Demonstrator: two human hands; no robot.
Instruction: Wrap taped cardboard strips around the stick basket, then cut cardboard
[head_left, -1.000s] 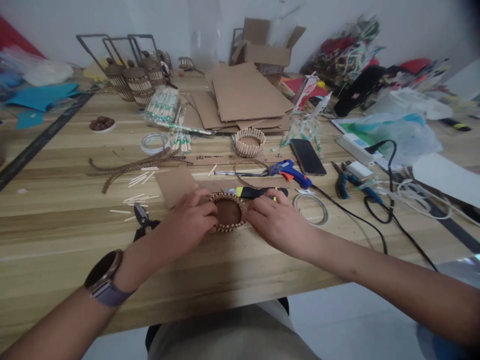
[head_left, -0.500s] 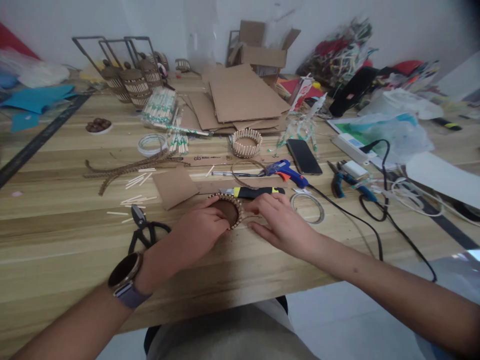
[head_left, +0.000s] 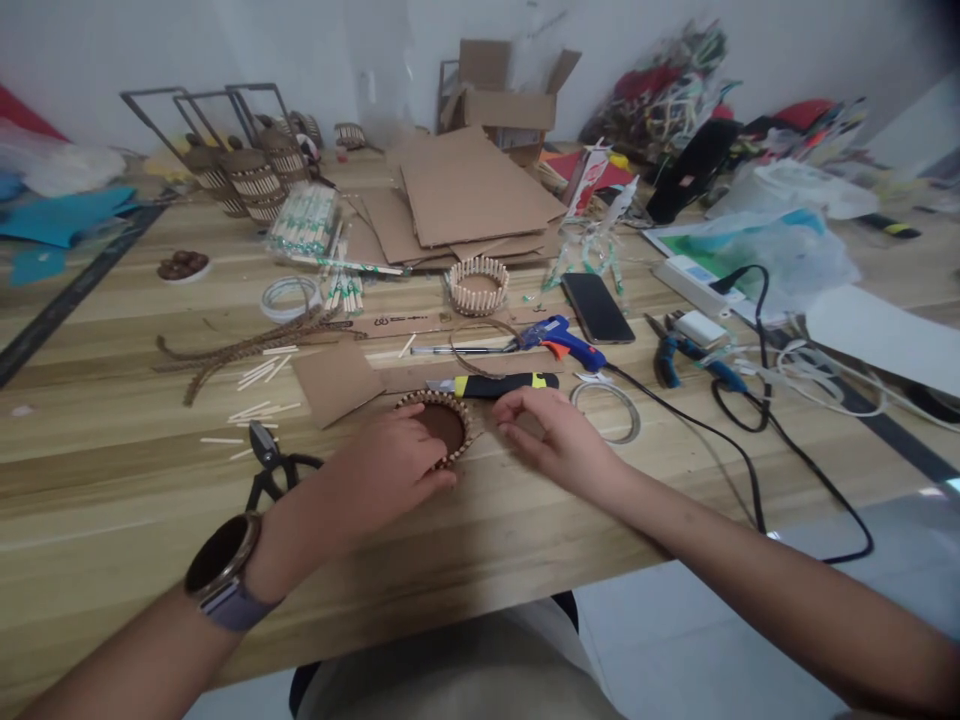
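My left hand (head_left: 390, 455) rests over a small round basket (head_left: 466, 425) with a brown cardboard base and a wall of short sticks. Its fingers reach over the rim and into the inside, gripping the near left side and hiding part of it. Just right of the basket, my right hand (head_left: 544, 430) is closed in a pinch. A thin strand seems to run from the basket's right side to these fingertips. Behind the hands lies a black and yellow utility knife (head_left: 506, 385). Black-handled scissors (head_left: 274, 465) lie beside my left forearm.
A blue glue gun (head_left: 562, 340), a phone (head_left: 598, 307) and a tape roll (head_left: 607, 412) lie beyond my right hand. Another stick-walled ring (head_left: 478, 285) stands before stacked cardboard (head_left: 472, 190). Loose sticks (head_left: 262, 370) and braided cord (head_left: 232, 350) are at left; pliers (head_left: 667, 355) at right.
The view has shifted slightly, so the table things appear further left. My left hand's thumb has spread nearer me at the basket. My right fingers have drawn together and sit a little further from it.
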